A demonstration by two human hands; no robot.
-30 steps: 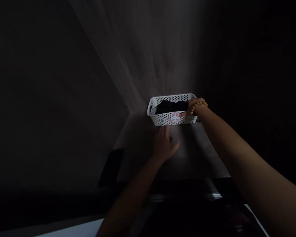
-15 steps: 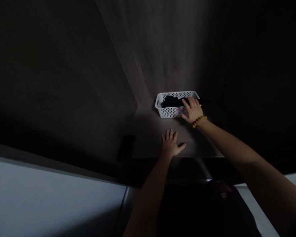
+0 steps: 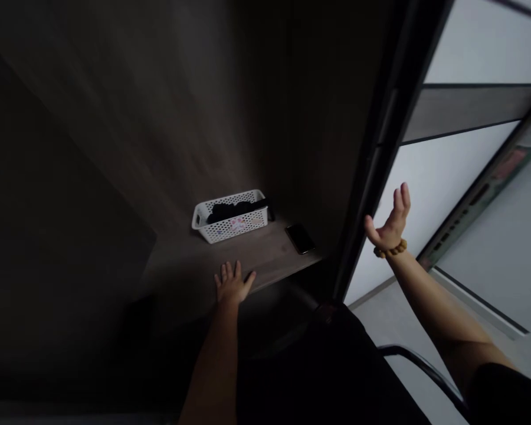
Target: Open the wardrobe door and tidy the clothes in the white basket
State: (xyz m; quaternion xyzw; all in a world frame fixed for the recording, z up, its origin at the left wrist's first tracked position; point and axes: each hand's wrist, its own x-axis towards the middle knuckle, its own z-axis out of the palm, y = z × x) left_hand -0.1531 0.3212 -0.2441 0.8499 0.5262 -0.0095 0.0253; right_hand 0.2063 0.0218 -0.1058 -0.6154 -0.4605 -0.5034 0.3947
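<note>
From the head camera, the left hand is open with its fingers spread, holding nothing, at the front edge of a dark wooden shelf; whether it touches that edge I cannot tell. Well behind it, a white perforated plastic basket stands near the shelf's back wall, with dark cloth heaped inside. A black smartphone lies just right of the basket, near the shelf's right end. The right hand, wearing a wooden bead bracelet, is raised open and empty in the air, just right of a dark upright frame, well apart from the shelf, with a white panel behind it. A curved black chair rail sits below the forearm.
</note>
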